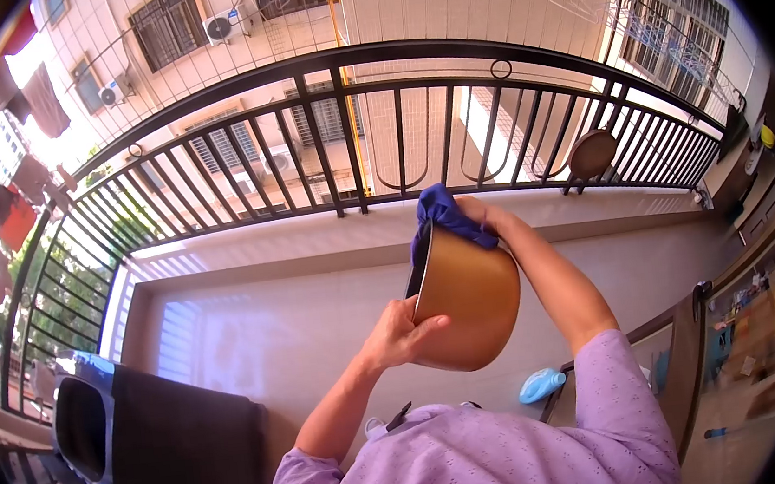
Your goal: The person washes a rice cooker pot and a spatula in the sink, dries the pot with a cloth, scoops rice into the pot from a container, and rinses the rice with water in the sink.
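A gold-coloured pot (472, 299) with a dark inside is tilted on its side in front of my chest, its opening turned to the left. My left hand (403, 334) grips the pot's lower rim, with the thumb on the outer wall. Against the upper rim, my right hand (480, 214) holds a dark blue cloth (446, 216), which is bunched over the edge and partly inside. Some fingers of my right hand are hidden by the cloth. Most of the pot's inside is out of view.
A black railing (369, 52) curves across the far side above a low ledge. At the lower left stands a large dark bin-like container (183, 448). A light blue bottle (541, 385) lies near a cabinet (678, 354) at right. Clothes hang at far left.
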Action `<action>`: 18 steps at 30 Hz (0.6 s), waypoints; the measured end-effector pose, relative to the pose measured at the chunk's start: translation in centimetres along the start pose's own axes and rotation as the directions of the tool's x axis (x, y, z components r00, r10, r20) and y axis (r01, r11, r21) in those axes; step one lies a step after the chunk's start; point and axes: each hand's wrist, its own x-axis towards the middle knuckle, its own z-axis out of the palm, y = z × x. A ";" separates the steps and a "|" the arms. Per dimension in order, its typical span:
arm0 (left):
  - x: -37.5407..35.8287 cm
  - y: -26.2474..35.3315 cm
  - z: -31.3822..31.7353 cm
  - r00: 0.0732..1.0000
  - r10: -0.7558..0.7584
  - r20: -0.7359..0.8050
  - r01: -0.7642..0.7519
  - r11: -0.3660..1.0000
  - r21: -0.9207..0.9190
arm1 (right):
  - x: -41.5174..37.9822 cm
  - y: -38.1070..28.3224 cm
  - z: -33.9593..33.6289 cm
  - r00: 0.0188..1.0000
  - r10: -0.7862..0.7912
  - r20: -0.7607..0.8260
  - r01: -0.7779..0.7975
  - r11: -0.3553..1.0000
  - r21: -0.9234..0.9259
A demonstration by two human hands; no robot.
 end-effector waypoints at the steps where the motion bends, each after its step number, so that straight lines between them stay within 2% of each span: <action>1: 0.2 -0.1 0.0 1.000 -0.014 -0.002 0.014 1.000 -0.018 | -0.2 0.1 0.2 0.993 -0.076 -0.090 0.056 0.977 -0.207; 2: 0.5 -0.4 0.3 0.997 -0.032 -0.070 0.022 0.989 -0.143 | -0.6 0.5 0.8 0.973 -0.167 -0.161 0.087 0.907 -0.412; 3: 0.9 -1.7 0.3 0.996 0.001 -0.089 -0.015 0.988 -0.151 | -1.8 -0.2 3.2 0.941 -0.266 -0.208 0.093 0.797 -0.597; 4: 1.7 -4.0 0.3 0.993 0.036 -0.109 -0.053 0.986 -0.160 | -3.1 0.3 7.0 0.860 -0.430 -0.274 0.113 0.685 -0.720; 5: 2.5 -6.1 0.5 0.989 0.069 -0.128 -0.090 0.982 -0.168 | -4.5 1.5 10.6 0.750 -0.587 -0.305 0.101 0.558 -0.824; 6: 2.9 -7.7 1.2 0.932 0.227 -0.284 -0.243 0.970 -0.022 | -5.4 2.6 12.3 0.720 -0.627 -0.296 0.102 0.518 -0.849; 7: 2.5 -6.1 1.6 0.902 0.270 -0.338 -0.292 0.956 -0.016 | -5.8 3.1 13.0 0.685 -0.671 -0.285 0.102 0.476 -0.874; 8: 3.0 -6.5 1.3 0.906 0.327 -0.267 -0.311 0.945 0.100 | -5.0 4.8 11.8 0.646 -0.691 -0.325 0.227 0.581 -0.782; 9: 3.0 -7.1 1.3 0.911 0.365 -0.192 -0.326 0.922 0.207 | -4.3 5.7 10.4 0.665 -0.620 -0.417 0.266 0.718 -0.643; 10: 2.3 -4.5 1.3 0.989 0.043 -0.145 -0.033 0.997 0.067 | -3.5 6.7 7.3 0.769 -0.519 -0.372 0.278 0.797 -0.537; 11: 1.8 -2.7 1.0 0.996 -0.036 -0.087 0.057 0.966 0.252 | -3.1 7.2 3.6 0.853 -0.422 -0.306 0.276 0.863 -0.422; 12: 1.0 0.3 0.8 1.000 0.010 -0.003 -0.009 0.969 0.248 | -3.9 7.6 -0.4 0.958 -0.196 -0.209 0.190 0.981 -0.047; 13: 0.2 3.0 0.6 0.995 0.054 0.082 -0.072 0.968 0.239 | -4.6 8.0 -2.7 1.000 -0.012 -0.020 0.018 0.949 0.315; 14: -0.1 3.9 -0.3 0.982 0.051 0.179 -0.092 0.970 0.227 | -4.6 8.0 -2.1 0.980 -0.157 -0.121 0.190 0.920 0.342; 15: -0.3 5.0 -0.9 0.989 0.101 0.109 -0.100 0.995 -0.014 | -5.0 7.6 -0.7 0.930 -0.290 -0.224 0.354 0.869 0.347; 16: -0.5 6.0 -1.3 0.991 0.134 0.026 -0.123 0.958 -0.258 | -5.6 6.9 1.0 0.853 -0.409 -0.324 0.506 0.798 0.328; 17: -0.2 6.6 -1.7 0.987 0.147 -0.066 -0.160 0.858 -0.487 | -6.3 6.0 2.7 0.753 -0.513 -0.413 0.642 0.710 0.288; 18: 0.6 6.5 -2.1 0.974 0.159 -0.162 -0.222 0.815 -0.536 | -6.9 5.1 4.4 0.634 -0.597 -0.492 0.757 0.608 0.239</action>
